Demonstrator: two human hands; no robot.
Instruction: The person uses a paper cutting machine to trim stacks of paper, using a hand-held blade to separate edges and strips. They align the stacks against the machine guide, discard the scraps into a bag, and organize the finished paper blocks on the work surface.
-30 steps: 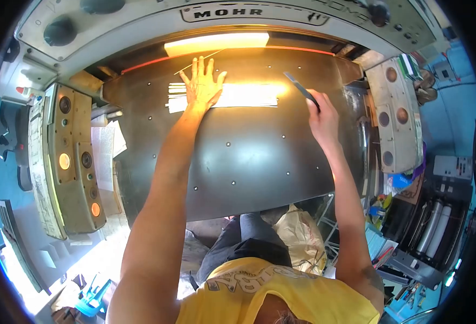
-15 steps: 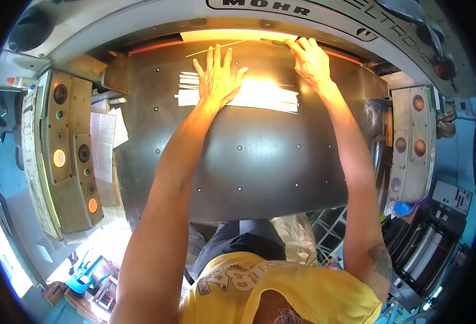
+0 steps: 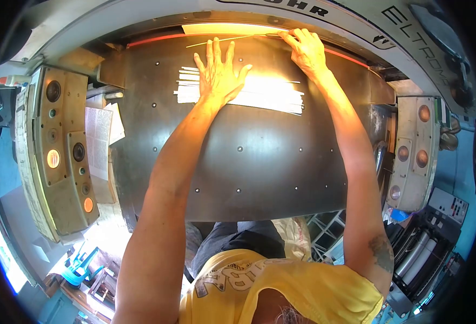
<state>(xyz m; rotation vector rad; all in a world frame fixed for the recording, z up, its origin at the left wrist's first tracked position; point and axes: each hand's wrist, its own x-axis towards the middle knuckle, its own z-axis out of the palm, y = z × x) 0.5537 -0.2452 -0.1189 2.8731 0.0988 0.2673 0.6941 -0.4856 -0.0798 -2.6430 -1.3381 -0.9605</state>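
My left hand lies flat with fingers spread over a bundle of narrow white paper strips. Its fingertips reach close to a thin yellowish strip that lies slantwise on the dark metal table. Farther right, my right hand is closed, its thumb and fingers pinched on a slim dark tool whose kind I cannot make out. The tool points left along the red line, near the strip's right end. Behind that line, a bright pale sheet shows under the machine's beam.
The paper cutter's beam spans the back of the table. Control panels with round buttons stand at left and right. Printed papers lie beside the left panel. A machine with rollers stands at lower right.
The view has shifted slightly. My right hand and the dark tool have moved a little toward the back, and the tool now sits close to the yellowish strip's end. My left hand stays on the strips.
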